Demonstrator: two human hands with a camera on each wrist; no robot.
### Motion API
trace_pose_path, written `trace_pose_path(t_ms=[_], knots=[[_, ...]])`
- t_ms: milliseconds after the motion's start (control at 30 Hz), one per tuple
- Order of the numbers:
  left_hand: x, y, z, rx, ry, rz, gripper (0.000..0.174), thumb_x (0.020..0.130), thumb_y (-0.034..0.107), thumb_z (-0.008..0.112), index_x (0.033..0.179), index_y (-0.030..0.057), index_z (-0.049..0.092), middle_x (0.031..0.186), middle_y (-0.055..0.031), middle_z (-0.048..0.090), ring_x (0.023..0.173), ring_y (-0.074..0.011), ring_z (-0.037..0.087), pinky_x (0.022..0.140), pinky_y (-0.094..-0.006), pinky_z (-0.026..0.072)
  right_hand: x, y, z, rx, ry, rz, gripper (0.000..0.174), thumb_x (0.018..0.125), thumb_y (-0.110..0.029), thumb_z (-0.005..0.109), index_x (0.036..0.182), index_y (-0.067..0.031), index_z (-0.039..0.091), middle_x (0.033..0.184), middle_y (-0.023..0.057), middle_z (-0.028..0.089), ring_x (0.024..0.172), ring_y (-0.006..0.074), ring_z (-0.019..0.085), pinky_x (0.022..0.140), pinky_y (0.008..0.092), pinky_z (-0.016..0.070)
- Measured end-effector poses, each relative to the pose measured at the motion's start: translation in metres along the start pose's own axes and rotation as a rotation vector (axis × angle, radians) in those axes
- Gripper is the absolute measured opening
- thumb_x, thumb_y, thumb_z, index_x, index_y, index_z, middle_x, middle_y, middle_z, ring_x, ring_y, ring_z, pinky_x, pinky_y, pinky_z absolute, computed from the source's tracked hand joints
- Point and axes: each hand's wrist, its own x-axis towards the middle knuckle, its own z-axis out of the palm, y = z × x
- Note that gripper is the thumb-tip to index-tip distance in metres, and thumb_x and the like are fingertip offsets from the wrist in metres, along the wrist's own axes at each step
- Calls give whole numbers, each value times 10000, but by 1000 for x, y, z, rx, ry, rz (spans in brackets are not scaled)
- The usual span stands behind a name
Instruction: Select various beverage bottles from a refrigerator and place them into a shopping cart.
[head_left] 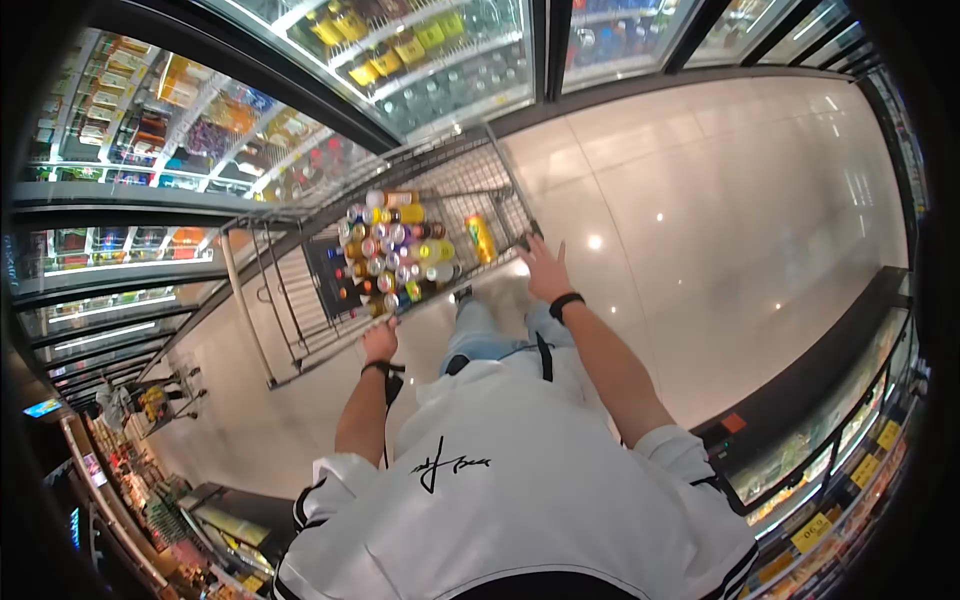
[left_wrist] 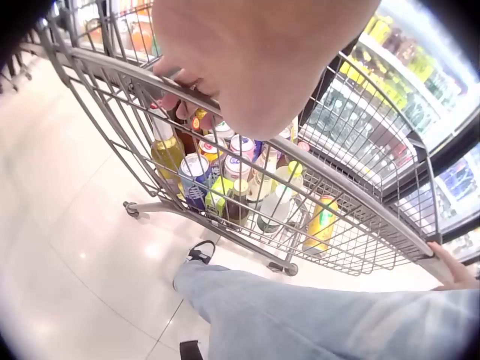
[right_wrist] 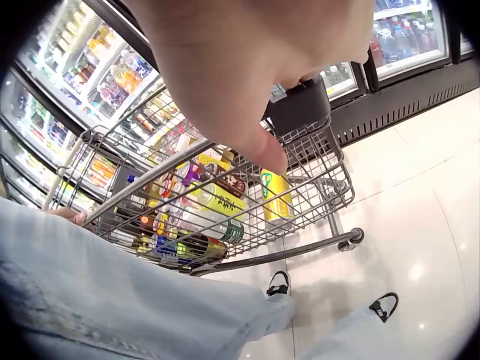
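Note:
A wire shopping cart (head_left: 290, 345) holds several bottles and cans (head_left: 400, 250), bunched toward its handle end. A yellow can (head_left: 481, 238) lies apart from them, near the front corner. My left hand (head_left: 380, 341) grips the long side rim; in the left wrist view, its fingers (left_wrist: 180, 90) curl over the metal bar. My right hand (head_left: 546, 272) is at the front corner with its fingers spread, resting on the rim. In the right wrist view, the thumb (right_wrist: 271, 152) of that hand (right_wrist: 247, 60) appears above the yellow can (right_wrist: 276, 196).
Glass-door fridges (head_left: 440, 70) full of drinks line the cart's far side. Glossy tiled floor (head_left: 700, 200) stretches to the right. A low chiller (head_left: 800, 400) stands at the lower right. Another cart (head_left: 165, 400) is at the far left, with a person beside it.

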Motion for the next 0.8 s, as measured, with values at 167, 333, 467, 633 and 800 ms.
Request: trace_pose_path(t_ms=[167,333,467,633,800], knots=[[9,57,-3,12,-91,-40,603,1007,550,311,1134,52,626,1133,-226,648,1100,-405,595,954,-618,379,-15,53,-5,62,96,7,686,797,-119,582,1450,-243,414,1595,79,229,1480,269,199,1107,698,161],[11,102,-17,11,-168,-22,589,1012,543,307,1177,63,606,1151,-224,639,1128,-401,583,942,-651,363,-5,94,-13,119,32,86,751,754,-147,635,1457,-254,395,1592,70,235,1463,329,228,1097,712,174],[26,105,-13,-10,-55,35,573,1015,536,308,1178,57,577,1165,-231,609,1132,-418,567,938,-636,371,19,105,-16,172,-20,104,780,725,-181,678,1450,-257,400,1598,68,219,1460,349,225,1092,718,186],[40,113,-9,-56,42,80,538,1015,522,332,1124,47,563,1122,-235,589,1075,-431,572,899,-610,391,41,117,-21,181,-81,145,763,748,-166,659,1458,-253,394,1599,66,215,1463,349,216,1102,715,178],[44,145,-2,-51,142,108,498,1014,493,355,1092,42,551,1130,-258,577,1040,-436,565,872,-594,388,39,153,-41,192,-146,133,745,768,-151,641,1462,-263,392,1599,38,220,1466,345,203,1107,709,178]])
